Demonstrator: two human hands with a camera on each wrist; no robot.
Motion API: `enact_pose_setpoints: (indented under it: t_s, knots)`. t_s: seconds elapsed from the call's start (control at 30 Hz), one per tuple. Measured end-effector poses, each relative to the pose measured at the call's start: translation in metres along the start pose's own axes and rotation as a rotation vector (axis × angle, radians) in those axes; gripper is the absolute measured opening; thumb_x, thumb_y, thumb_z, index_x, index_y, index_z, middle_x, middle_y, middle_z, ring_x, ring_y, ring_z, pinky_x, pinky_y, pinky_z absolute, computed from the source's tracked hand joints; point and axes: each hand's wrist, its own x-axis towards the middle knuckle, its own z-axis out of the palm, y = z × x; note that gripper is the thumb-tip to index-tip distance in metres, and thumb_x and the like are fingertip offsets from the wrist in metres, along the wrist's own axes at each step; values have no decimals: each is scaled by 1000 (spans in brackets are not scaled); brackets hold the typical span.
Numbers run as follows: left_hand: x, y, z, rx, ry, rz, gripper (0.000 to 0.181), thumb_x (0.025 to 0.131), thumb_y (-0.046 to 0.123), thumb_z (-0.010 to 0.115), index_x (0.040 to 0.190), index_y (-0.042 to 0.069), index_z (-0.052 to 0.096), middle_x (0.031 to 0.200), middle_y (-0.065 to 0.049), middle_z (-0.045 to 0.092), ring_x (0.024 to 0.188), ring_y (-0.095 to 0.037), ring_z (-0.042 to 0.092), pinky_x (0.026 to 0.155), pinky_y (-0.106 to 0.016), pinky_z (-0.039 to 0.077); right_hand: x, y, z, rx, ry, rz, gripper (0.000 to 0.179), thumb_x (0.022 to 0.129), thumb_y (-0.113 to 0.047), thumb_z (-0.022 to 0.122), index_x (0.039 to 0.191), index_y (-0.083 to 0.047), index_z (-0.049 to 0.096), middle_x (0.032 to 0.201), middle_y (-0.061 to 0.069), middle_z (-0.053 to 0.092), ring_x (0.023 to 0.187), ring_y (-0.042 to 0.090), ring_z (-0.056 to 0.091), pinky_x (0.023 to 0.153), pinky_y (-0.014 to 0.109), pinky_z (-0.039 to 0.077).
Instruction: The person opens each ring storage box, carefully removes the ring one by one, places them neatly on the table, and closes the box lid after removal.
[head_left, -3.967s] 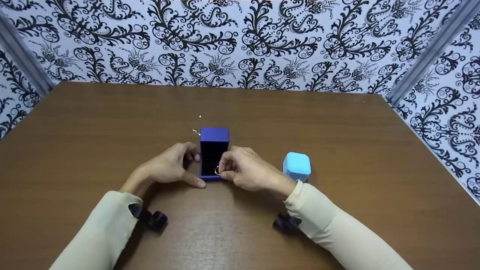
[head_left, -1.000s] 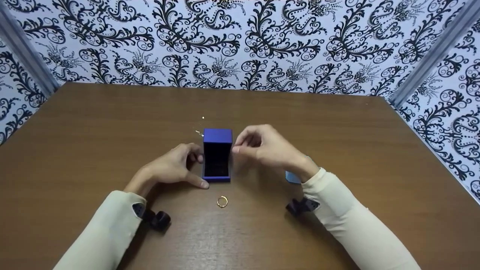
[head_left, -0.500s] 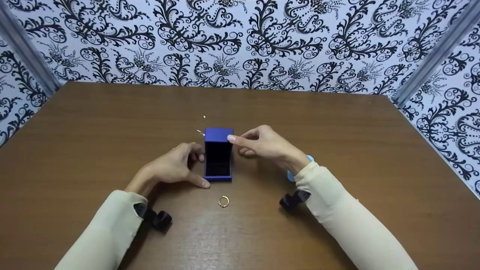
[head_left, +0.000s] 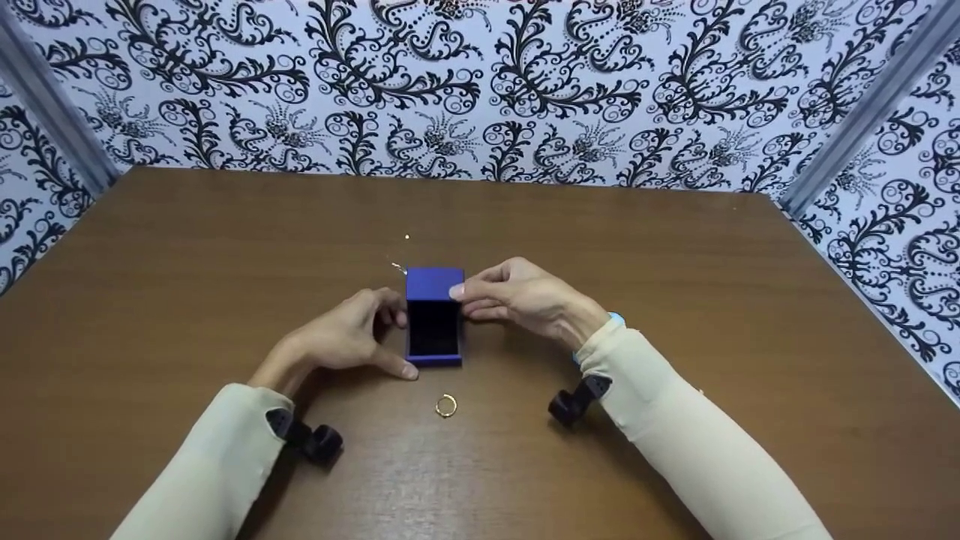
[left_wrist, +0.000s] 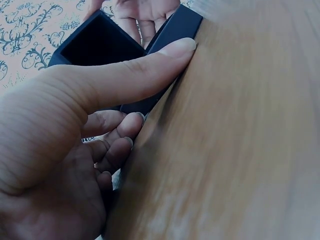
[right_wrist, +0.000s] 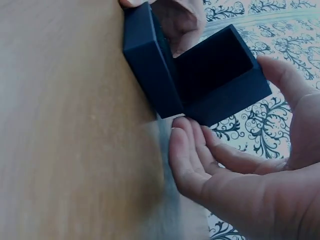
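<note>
At mid-table, the left hand [head_left: 341,331], fingers curled, grips the square blue box [head_left: 435,361], seemingly steadying it; the right hand [head_left: 529,300] pinches its raised lid [head_left: 429,283]. A round, gold-coloured metal ring [head_left: 454,406] lies nearer.

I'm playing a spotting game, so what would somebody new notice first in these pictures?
Probably the blue box, standing open on the brown table between the left hand and the right hand. Next, the little gold-coloured ring lying on the table in front of the box. Behind the table, the black-and-white swirly wall also stands out.
</note>
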Motion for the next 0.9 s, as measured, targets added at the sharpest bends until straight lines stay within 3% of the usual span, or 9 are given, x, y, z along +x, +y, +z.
enact_pose_setpoints:
  t_s: [0.13, 0.4, 0.57, 0.73, 0.9]
  knots:
    - [0, 0, 0, -7, 1, -2, 55, 62, 25, 98, 98, 5, 62, 91, -6, 59, 87, -22, 51, 81, -36, 40, -4, 3, 0, -99, 9, -56, 55, 84, -2, 80, 130, 13, 56, 119, 20, 65, 105, 24, 66, 99, 35, 50]
    - [0, -1, 1, -11, 0, 8, 56, 62, 25, 99, 97, 6, 60, 89, -5, 58, 86, -22, 51, 81, -38, 41, -13, 5, 14, -343, 45, -177, 67, 60, 8, 91, 120, 7, 61, 110, 15, 69, 103, 26, 67, 97, 35, 52]
    - [-1, -2, 1, -15, 1, 7, 56, 61, 23, 99, 96, 6, 59, 91, -7, 58, 88, -22, 51, 83, -38, 40, -21, 6, 19, -516, 82, -244, 71, 60, -1, 95, 121, 5, 60, 114, 14, 67, 105, 26, 66, 97, 36, 51]
    - [-1, 1, -1, 4, -14, 1, 59, 61, 26, 99, 99, 5, 59, 94, -8, 58, 91, -24, 52, 86, -39, 41, -44, 2, 2, -623, 117, -378, 72, 65, -13, 96, 125, 5, 61, 119, 16, 67, 111, 32, 65, 99, 37, 50]
    - [-7, 14, -11, 65, -8, -22, 81, 64, 32, 98, 127, 2, 57, 111, -13, 56, 108, -30, 50, 96, -50, 41, -80, -3, -30, -623, 188, -500, 63, 71, -14, 94, 124, 4, 64, 119, 14, 68, 111, 30, 65, 100, 38, 49]
